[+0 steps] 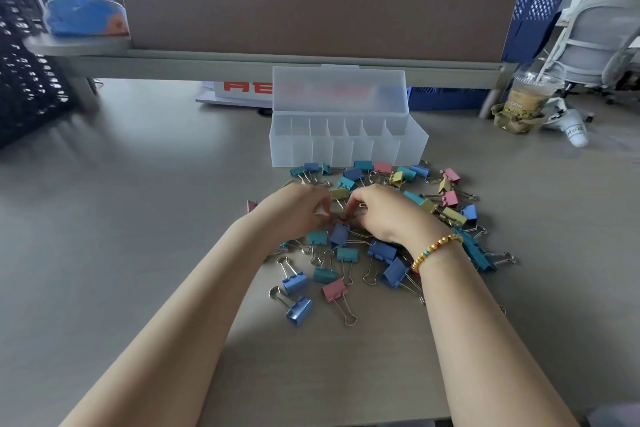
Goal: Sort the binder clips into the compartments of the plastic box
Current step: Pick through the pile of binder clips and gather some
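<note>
Binder clips point(349, 243) are lying scattered across the table point(138, 218), blue, teal, pink and yellow ones, spreading from just in front of the plastic box point(346, 149) back toward the person. The box is sitting with its lid standing open and its row of compartments showing nothing inside. Both hands are working in the middle of the heap: the left hand point(294, 211) and the right hand point(384, 215) are meeting fingertip to fingertip, fingers curling in, seemingly pinching a clip between them, though what they are holding is too hidden to tell. A beaded bracelet point(434, 250) is circling the right wrist. An iced drink cup point(530, 94) is standing far right.
</note>
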The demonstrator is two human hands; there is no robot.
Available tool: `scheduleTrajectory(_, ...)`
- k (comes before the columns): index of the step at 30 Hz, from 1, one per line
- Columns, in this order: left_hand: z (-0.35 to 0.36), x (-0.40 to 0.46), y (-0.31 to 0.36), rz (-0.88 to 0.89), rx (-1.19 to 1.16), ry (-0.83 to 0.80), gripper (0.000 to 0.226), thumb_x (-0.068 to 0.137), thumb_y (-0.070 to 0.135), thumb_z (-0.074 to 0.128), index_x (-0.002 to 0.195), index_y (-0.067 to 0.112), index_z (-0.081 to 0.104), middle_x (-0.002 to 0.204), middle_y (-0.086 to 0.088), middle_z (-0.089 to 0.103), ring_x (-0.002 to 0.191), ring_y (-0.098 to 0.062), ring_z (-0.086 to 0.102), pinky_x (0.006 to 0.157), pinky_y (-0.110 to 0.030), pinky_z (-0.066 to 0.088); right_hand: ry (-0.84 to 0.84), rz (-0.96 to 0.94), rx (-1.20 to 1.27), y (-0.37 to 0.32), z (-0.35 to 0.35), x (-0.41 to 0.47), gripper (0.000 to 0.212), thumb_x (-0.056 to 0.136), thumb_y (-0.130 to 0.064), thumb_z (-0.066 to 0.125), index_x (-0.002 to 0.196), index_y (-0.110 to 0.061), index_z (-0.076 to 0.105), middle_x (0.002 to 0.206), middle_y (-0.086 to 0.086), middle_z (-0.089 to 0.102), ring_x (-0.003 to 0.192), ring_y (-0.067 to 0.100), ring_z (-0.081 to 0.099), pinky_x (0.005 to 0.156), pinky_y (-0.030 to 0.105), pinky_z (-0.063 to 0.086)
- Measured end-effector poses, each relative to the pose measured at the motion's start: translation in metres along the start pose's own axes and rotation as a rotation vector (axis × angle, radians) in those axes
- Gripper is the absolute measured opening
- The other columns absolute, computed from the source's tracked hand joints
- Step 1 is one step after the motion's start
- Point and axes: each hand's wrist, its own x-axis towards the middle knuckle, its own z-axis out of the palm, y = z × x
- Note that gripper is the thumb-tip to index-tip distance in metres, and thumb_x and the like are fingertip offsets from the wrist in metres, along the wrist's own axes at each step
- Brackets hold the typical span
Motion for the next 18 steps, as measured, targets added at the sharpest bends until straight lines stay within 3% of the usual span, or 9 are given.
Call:
scheduleTrajectory(3, -0.002, -0.003, 0.000, -0.015, 0.063, -0.019, 0.025, 0.090, 0.030, 0.054, 0.105, 0.009, 0.055, 0.096, -0.006, 0.060, 0.078, -0.020, 0.047, 0.061, -0.027, 0.033, 0.020, -0.006, 0.010, 0.000, 0.002, 0.001, 0.023, 0.092, -0.014, 0.056, 0.113, -0.023, 0.061, 0.123, 0.004, 0.057, 0.100, 0.022, 0.057, 0.073, 0.029, 0.047)
scheduleTrajectory(6, -0.006, -0.007, 0.000, -0.055, 0.050, 0.002, 0.013, 0.089, 0.022, 0.049, 0.088, 0.009, 0.049, 0.084, -0.007, 0.051, 0.070, -0.022, 0.042, 0.049, -0.028, 0.026, 0.054, -0.010, 0.030, -0.001, 0.003, 0.002, 0.023, 0.092, -0.020, 0.058, 0.114, -0.021, 0.058, 0.126, 0.005, 0.056, 0.107, 0.023, 0.055, 0.082, 0.031, 0.045)
scheduleTrajectory(10, -0.005, -0.005, -0.002, -0.127, -0.055, 0.042, 0.011, 0.087, 0.015, 0.046, 0.080, 0.008, 0.049, 0.071, -0.004, 0.048, 0.066, -0.024, 0.041, 0.051, -0.028, 0.028, 0.081, -0.044, -0.015, -0.001, 0.005, 0.004, 0.033, 0.092, -0.018, 0.057, 0.123, -0.028, 0.058, 0.133, 0.003, 0.055, 0.117, 0.024, 0.053, 0.090, 0.034, 0.046)
scheduleTrajectory(12, -0.009, -0.005, -0.002, -0.225, -0.314, 0.053, 0.017, 0.089, 0.013, 0.041, 0.075, 0.008, 0.049, 0.063, -0.004, 0.044, 0.057, -0.020, 0.038, 0.049, -0.026, 0.028, 0.069, -0.046, -0.054, -0.001, 0.007, 0.005, 0.030, 0.092, -0.021, 0.058, 0.120, -0.031, 0.060, 0.129, 0.002, 0.058, 0.115, 0.024, 0.054, 0.089, 0.035, 0.049)
scheduleTrajectory(16, -0.016, -0.006, -0.006, -0.434, -1.231, 0.021, 0.024, 0.090, 0.008, 0.031, 0.068, 0.014, 0.040, 0.056, 0.000, 0.039, 0.035, -0.007, 0.026, 0.032, -0.010, 0.015, 0.095, -0.046, -0.087, -0.004, 0.009, 0.007, 0.015, 0.092, -0.022, 0.057, 0.106, -0.025, 0.062, 0.115, 0.002, 0.062, 0.104, 0.022, 0.056, 0.076, 0.030, 0.044)
scheduleTrajectory(18, -0.018, -0.006, -0.008, -0.534, -1.576, 0.047, 0.024, 0.087, 0.006, 0.027, 0.067, 0.013, 0.040, 0.050, -0.001, 0.041, 0.029, -0.006, 0.024, 0.031, -0.006, 0.012, 0.085, -0.040, -0.093, -0.006, 0.010, 0.009, 0.016, 0.093, -0.021, 0.054, 0.108, -0.020, 0.060, 0.115, 0.004, 0.062, 0.104, 0.022, 0.056, 0.076, 0.030, 0.042)
